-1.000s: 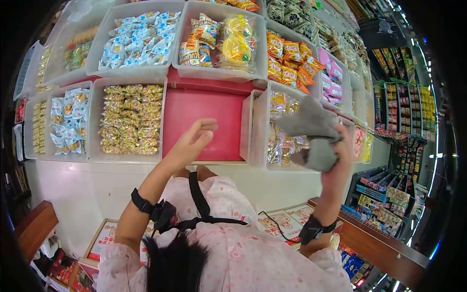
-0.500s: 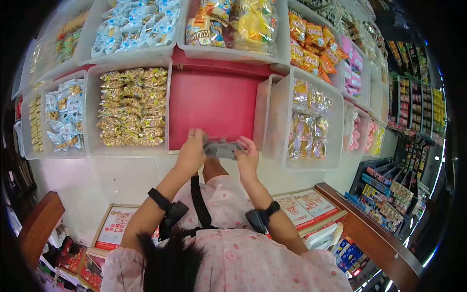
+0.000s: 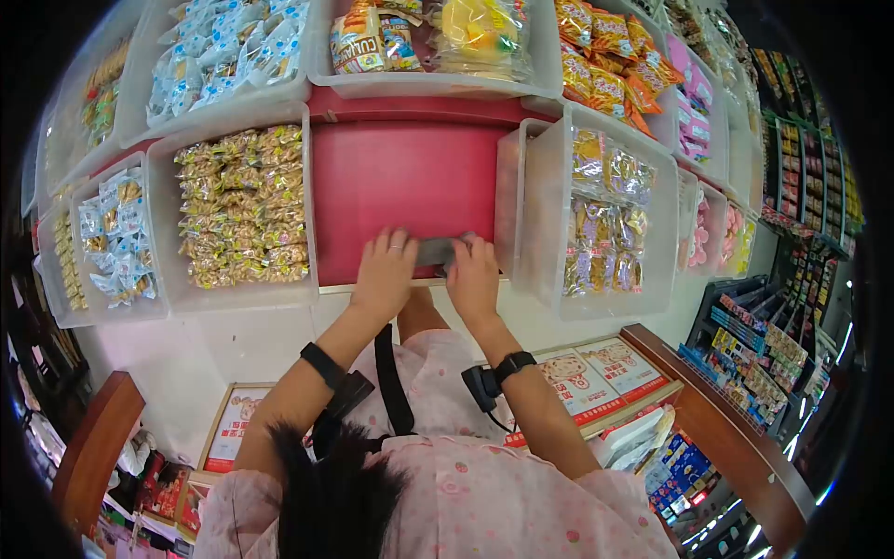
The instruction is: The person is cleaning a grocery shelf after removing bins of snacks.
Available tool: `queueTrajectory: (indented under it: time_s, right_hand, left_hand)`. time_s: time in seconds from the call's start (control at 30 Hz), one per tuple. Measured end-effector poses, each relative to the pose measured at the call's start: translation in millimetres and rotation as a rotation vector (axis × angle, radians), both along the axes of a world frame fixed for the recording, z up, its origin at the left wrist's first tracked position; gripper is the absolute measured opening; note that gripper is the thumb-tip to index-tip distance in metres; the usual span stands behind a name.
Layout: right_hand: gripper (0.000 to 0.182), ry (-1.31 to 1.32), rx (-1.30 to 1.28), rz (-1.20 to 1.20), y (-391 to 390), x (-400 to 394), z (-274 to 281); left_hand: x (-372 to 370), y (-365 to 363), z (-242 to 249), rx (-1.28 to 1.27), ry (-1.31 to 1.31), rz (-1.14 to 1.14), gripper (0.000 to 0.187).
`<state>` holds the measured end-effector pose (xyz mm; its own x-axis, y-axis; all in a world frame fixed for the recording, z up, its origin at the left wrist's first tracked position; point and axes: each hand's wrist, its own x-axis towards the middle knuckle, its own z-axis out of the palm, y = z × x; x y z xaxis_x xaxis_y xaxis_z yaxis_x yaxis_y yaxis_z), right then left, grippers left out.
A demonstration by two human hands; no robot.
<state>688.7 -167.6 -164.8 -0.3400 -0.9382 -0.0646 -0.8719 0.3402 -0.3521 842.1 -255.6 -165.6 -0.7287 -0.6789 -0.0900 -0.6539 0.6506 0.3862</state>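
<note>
A grey cloth (image 3: 434, 251) is stretched between my two hands, bunched and folded, just over the front part of the bare red shelf surface (image 3: 405, 177). My left hand (image 3: 384, 273), with a ring on one finger, grips the cloth's left end. The other end is pinched in the fingers of my right hand (image 3: 474, 277). Part of the cloth is hidden behind my fingers and slightly blurred.
A clear bin of wrapped snacks (image 3: 244, 205) borders the red surface on the left. Another bin (image 3: 531, 233) with shiny packets (image 3: 607, 210) stands on the right. Behind are bins of blue-white packets (image 3: 223, 56) and orange bags (image 3: 610, 56). A wooden rail (image 3: 717, 429) runs at the lower right.
Both hands have moved forward with the cloth, from the front edge onto the red surface. The cloth looks more compactly folded. The view has shifted slightly.
</note>
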Motion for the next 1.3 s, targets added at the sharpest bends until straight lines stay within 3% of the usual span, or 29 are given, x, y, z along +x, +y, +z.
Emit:
queueTrajectory:
  time_s: [0.03,0.17,0.23,0.43,0.53,0.63,0.73,0.83,0.9,0.97,1.07,1.13,1.23,1.3]
  right_hand:
    - [0.024,-0.101,0.077,0.026,1.4,2.9,-3.8]
    - [0.022,-0.155,0.325,-0.066,15.7,13.3,-35.3]
    - [0.025,-0.186,0.314,-0.197,10.3,9.4,-41.3]
    - [0.034,-0.166,0.195,-0.252,-28.0,-5.8,-67.6]
    - [0.033,-0.058,0.106,-0.243,-63.1,-20.9,-86.4]
    - [0.024,-0.127,0.040,-0.262,-82.5,-37.1,-95.6]
    - [0.020,-0.188,0.207,-0.216,-59.9,-28.2,-80.3]
    - [0.016,-0.194,0.186,-0.128,-6.6,-4.2,-78.3]
    - [0.014,-0.223,0.190,-0.111,-1.2,-2.7,-75.1]
    - [0.013,-0.243,0.173,-0.089,-8.3,-7.3,-77.1]
    - [0.011,-0.351,0.259,-0.148,-10.7,-13.4,-79.0]
    - [0.011,-0.384,0.150,-0.471,-20.6,-9.8,-84.5]
    - [0.017,-0.169,0.021,-0.431,-59.2,-39.6,-104.1]
    - [0.017,-0.220,-0.014,-0.439,-81.6,-49.6,-109.8]
  left_hand:
    - [-6.5,-2.9,-3.2,0.056,0.102,-0.095,0.032]
    - [-18.6,9.8,-52.9,0.170,0.056,-0.124,0.028]
    - [-22.7,8.6,-62.2,0.201,-0.011,-0.126,0.027]
    - [-45.6,-1.5,-68.9,0.268,0.028,0.055,0.023]
    - [-61.7,-31.6,-79.2,0.183,0.120,0.112,0.023]
    - [-75.4,-57.2,-86.3,0.191,0.098,0.164,0.023]
    - [-61.7,-36.0,-87.1,0.194,0.099,0.092,0.022]
    - [-32.5,11.9,-90.0,0.244,0.126,0.036,0.024]
    - [-20.1,28.3,-80.7,0.403,0.049,-0.001,0.026]
    - [-22.2,21.6,-81.9,0.384,0.034,-0.041,0.027]
    - [-29.2,15.9,-82.1,0.361,0.057,-0.039,0.026]
    - [-38.7,-0.3,-82.2,0.338,0.097,-0.012,0.024]
    - [-78.2,-39.0,-88.9,0.327,0.139,0.172,0.020]
    - [-94.3,-54.5,-99.2,0.184,0.224,0.238,0.019]
